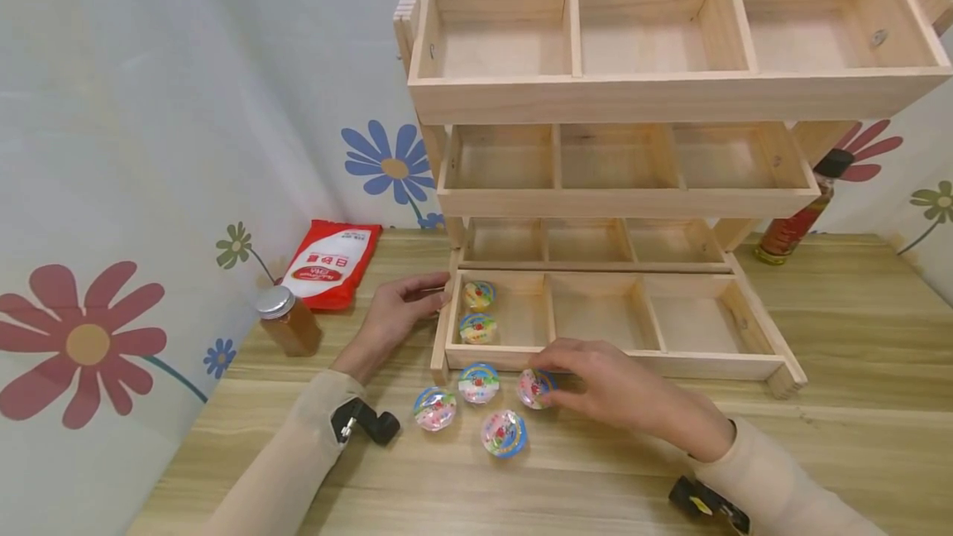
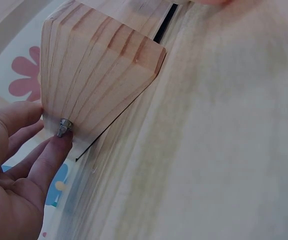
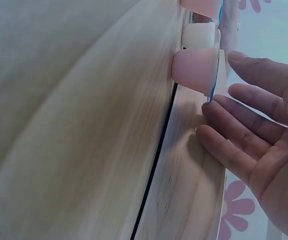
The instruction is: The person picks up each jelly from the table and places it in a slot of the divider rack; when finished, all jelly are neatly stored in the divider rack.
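Note:
My right hand [image 1: 606, 379] reaches over a pink jelly cup [image 1: 536, 388] in front of the wooden rack [image 1: 614, 364]. In the right wrist view its fingertips [image 3: 209, 107] are right at the lid edge of the pink cup, and the thumb stands slightly off the lid. More jelly cups with printed foil lids lie beside it: one pale cup [image 1: 479, 383] and two pink ones. Two yellow jelly cups [image 1: 477, 328] sit in the bottom tier's left compartment. My left hand [image 1: 395, 317] touches the rack's left side, a fingertip by a metal bolt [image 2: 64, 127].
A red and white bag [image 1: 331, 265] and a silver-lidded jar [image 1: 289, 321] stand left of the rack. Behind its right side is a dark-capped bottle [image 1: 800, 217]. The rack's upper tiers [image 1: 629, 203] overhang the bottom one. A flower-printed curtain [image 1: 223, 106] hangs behind.

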Motion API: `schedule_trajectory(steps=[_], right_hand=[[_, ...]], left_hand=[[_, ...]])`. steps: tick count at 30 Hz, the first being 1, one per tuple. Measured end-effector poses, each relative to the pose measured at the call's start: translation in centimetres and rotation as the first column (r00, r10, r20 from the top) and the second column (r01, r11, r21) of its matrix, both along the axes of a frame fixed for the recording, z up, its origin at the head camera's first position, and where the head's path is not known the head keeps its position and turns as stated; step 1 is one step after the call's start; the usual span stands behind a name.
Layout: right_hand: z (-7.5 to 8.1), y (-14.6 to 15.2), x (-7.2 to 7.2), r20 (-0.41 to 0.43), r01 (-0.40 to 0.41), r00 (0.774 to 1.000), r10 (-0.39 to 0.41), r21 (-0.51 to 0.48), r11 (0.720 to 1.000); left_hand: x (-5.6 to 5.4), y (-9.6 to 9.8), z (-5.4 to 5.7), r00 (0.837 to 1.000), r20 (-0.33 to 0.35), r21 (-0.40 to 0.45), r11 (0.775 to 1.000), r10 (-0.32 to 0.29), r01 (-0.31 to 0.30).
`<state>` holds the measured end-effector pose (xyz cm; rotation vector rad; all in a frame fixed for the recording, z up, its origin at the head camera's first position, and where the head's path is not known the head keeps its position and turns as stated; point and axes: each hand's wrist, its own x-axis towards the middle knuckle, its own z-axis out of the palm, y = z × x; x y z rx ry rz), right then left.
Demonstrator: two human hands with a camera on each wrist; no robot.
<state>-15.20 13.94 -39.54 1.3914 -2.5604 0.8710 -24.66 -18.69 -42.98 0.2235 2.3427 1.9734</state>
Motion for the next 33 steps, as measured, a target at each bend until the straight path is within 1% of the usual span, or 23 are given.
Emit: schedule_trajectory(steps=[6, 13, 22, 33], right_hand=[[-0.09, -0.1, 0.15, 0.015, 0.034, 0.999, -0.035, 0.049, 0.998], [-0.14, -0.24, 0.33, 0.013, 0.049, 0.999, -0.049, 0.052, 0.997], [-0.25, -0.51, 0.56, 0.041, 0.053, 0.998, -0.056, 0.053, 0.997], [-0.29, -0.53, 0.6, 0.037, 0.054, 0.998, -0.057, 0.088, 0.995]], left_hand=[[0.05, -0.05, -0.03, 1.0, -0.008, 0.004, 1.0, -0.006, 0.006], [-0.01, -0.08, -0.13, 1.0, 0.002, 0.001, 1.0, -0.006, 0.006], [-0.11, -0.11, -0.14, 1.0, 0.006, -0.001, 1.0, -0.002, 0.002], [-0.01, -0.1, -0.06, 1.0, 0.002, -0.01, 1.0, 0.0, 0.0]])
